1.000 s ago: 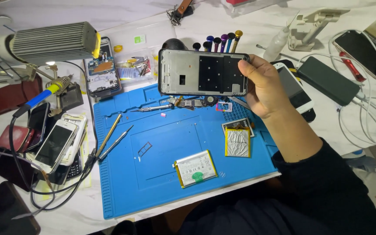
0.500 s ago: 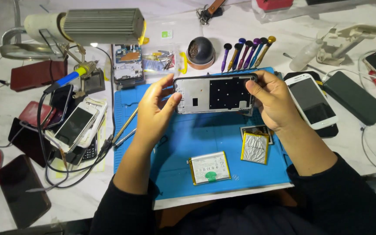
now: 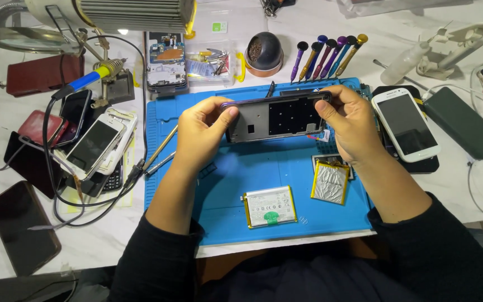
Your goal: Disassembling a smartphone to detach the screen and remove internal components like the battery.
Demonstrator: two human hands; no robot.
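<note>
Lowered slightly, phone frame [image 3: 275,116] stays gripped by left hand [image 3: 201,130] and right hand [image 3: 351,122], fingertips hidden.

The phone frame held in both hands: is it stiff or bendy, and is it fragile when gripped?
The phone frame probably stays fairly stiff: it spans straight between the left hand and right hand. It looks thin and open, with cut-outs, so likely light and apt to twist under force. Its narrow edges may slip from the fingers.
</note>
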